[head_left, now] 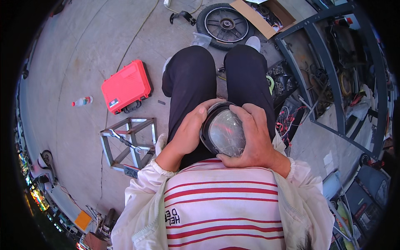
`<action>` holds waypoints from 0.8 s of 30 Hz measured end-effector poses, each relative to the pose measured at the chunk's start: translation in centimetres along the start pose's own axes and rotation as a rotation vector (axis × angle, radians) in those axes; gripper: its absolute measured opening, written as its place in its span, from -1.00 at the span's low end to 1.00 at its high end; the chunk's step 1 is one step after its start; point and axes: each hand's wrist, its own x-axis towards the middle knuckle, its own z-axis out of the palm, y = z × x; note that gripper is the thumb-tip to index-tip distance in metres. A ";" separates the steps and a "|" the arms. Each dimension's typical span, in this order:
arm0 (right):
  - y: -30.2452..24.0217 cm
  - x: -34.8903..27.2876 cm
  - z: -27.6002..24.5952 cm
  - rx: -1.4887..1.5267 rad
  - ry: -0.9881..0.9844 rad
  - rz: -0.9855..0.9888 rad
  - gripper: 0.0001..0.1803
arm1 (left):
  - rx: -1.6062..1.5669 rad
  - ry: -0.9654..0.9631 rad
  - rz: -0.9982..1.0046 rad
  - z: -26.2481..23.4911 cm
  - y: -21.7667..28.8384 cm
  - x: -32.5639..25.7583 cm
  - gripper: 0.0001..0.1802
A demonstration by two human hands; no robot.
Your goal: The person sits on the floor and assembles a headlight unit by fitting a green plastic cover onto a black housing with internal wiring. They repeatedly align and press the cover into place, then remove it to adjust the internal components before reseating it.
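Observation:
Against my lap I hold a round vehicle headlight (226, 132) with a clear, scratched lens and a black rim. My left hand (189, 130) is closed round its left side, the fingers reaching behind the housing and partly hidden. On the other side, my right hand (255, 135) grips the rim, with fingertips at the top of the lens and the thumb at its lower edge. The lens faces up toward me. What lies behind the housing cannot be seen.
On my left stand a welded metal frame (129, 132) with wrenches (125, 141) on it, a red hard case (127, 86) and a plastic bottle (83, 101). Ahead lie a wheel (225, 25) and a cardboard box (268, 18). A dark steel rack (323, 54) rises at right.

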 end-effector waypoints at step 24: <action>0.7 -0.6 -0.1 0.044 -0.002 -0.019 0.13 | 0.101 0.036 0.034 -0.1 0.5 -0.9 -0.32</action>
